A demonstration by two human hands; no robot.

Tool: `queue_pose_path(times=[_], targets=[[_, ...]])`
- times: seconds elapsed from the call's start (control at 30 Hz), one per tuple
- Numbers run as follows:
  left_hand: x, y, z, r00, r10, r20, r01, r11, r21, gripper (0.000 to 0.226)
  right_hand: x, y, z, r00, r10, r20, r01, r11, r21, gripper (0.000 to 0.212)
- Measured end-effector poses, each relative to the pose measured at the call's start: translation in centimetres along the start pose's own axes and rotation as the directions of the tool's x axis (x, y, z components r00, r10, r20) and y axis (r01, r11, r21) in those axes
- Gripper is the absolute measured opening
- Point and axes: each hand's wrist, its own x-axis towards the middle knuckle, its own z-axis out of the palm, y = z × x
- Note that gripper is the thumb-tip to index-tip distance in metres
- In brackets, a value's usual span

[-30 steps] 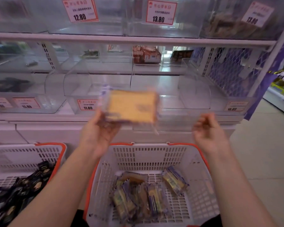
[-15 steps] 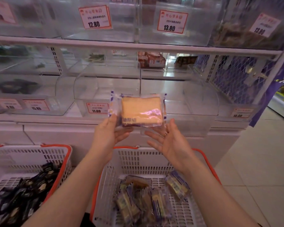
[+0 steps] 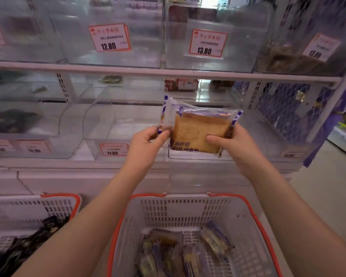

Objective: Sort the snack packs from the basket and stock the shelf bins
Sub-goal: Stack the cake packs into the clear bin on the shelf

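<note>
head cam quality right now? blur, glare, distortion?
Head view: clear-wrapped toast pack sharp, print legible; soft glare on clear plastic shelf bins; far-right price tag smeared; white shelf rail bows from wide-angle lens; purplish cast overall.

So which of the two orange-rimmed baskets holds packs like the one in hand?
The white orange-rimmed basket directly below the hands: its blue-trimmed clear packs match the held toast pack. The left basket holds black packs.
</note>
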Motion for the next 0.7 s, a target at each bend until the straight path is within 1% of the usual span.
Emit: queue_pose_path(times=[0.03,0.07,0.1,0.13,0.2,0.27,0.33,0.43,0.53,0.6,0.67,0.7], targets=[[1.2,0.0,0.1,0.999,0.036,-0.006,-0.035,0.997,0.068,0.018,1.1,-0.3,-0.1,1.0,0.017,-0.016,-0.017,0.999,-0.037,0.038],[2.3,-0.1,0.1,0.998,0.057,-0.007,-0.056,0.986,0.156,0.02,2.1,-0.5,-0.1,0.999,0.037,-0.025,-0.038,0.998,-0.041,0.037],[3.3,-0.4,0.2,0.998,0.06,-0.003,-0.057,0.966,0.25,0.028,3.2,-0.4,0.0,0.998,0.061,-0.022,-0.062,0.998,-0.013,0.037],[4.0,-0.8,0.3,0.999,0.039,0.002,-0.038,0.946,0.322,0.038,4.2,-0.2,0.3,0.996,0.091,-0.018,-0.091,0.995,0.028,0.036],[5.3,-1.8,0.6,0.997,-0.077,0.013,0.067,0.923,0.379,0.057,6.2,0.2,0.9,0.984,0.175,-0.02,-0.173,0.982,0.071,0.033],[6.4,-2.7,0.8,0.973,-0.226,0.053,0.191,0.909,0.37,0.071,8.5,0.9,1.7,0.96,0.278,-0.025,-0.273,0.955,0.117,0.034],[7.5,-3.4,0.9,0.948,-0.294,0.118,0.246,0.918,0.311,0.079,10.9,1.8,2.4,0.93,0.366,-0.04,-0.354,0.919,0.174,0.033],[9.0,-4.0,1.1,0.951,-0.263,0.162,0.221,0.946,0.236,0.075,14.2,3.1,3.4,0.886,0.461,-0.06,-0.446,0.879,0.168,0.028],[10.1,-4.2,1.5,0.955,-0.219,0.198,0.176,0.961,0.215,0.063,17.1,4.3,3.8,0.838,0.541,-0.063,-0.525,0.833,0.173,0.016],[10.5,-4.2,1.8,0.955,-0.196,0.223,0.161,0.973,0.166,0.053,18.6,4.8,3.8,0.813,0.578,-0.073,-0.563,0.811,0.159,0.018],[10.6,-4.3,1.8,0.954,-0.195,0.226,0.168,0.977,0.135,0.052,19.8,5.3,4.0,0.804,0.591,-0.063,-0.576,0.802,0.159,0.018],[10.6,-4.4,1.7,0.954,-0.193,0.227,0.166,0.977,0.132,0.053,20.2,5.6,4.0,0.803,0.594,-0.048,-0.577,0.795,0.187,0.017]])
